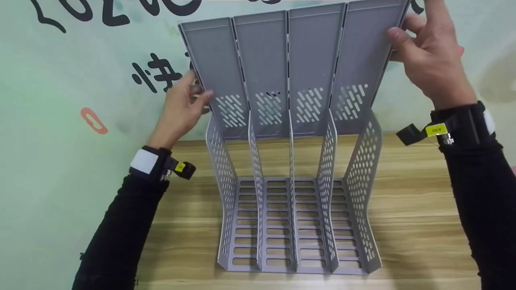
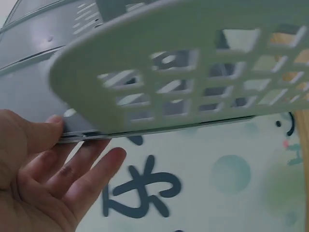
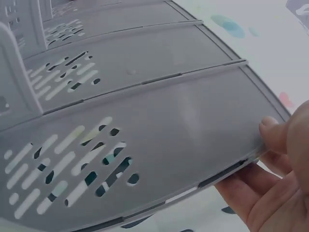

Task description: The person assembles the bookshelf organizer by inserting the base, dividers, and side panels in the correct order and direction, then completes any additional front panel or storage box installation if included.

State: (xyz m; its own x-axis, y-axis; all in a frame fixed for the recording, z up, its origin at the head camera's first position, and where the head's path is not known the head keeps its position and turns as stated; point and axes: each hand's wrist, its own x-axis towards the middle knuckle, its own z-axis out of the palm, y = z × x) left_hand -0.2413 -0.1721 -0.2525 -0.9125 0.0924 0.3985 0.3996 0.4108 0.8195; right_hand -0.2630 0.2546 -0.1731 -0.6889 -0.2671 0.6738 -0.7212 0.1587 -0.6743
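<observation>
A grey plastic back panel [image 1: 260, 60] with ribs and slanted slots stands at the rear of a grey file rack [image 1: 365, 161]. In the head view its right side sits higher than its left. My left hand [image 1: 181, 106] grips the panel's left edge, thumb in front and fingers behind; the left wrist view shows this thumb [image 2: 41, 135] beside the perforated side wall [image 2: 91, 92]. Higher up, my right hand [image 1: 433, 60] pinches the right edge, and the right wrist view has that thumb [image 3: 273, 133] on the panel's face. Whether the lower edge is engaged, I cannot tell.
The rack rests on a wood-grain table [image 1: 419, 193]. Behind it is a pale green surface [image 1: 60, 161] with black characters and a red mark [image 1: 94, 120]. Each wrist wears a black strap with a camera, such as the left strap [image 1: 155, 161].
</observation>
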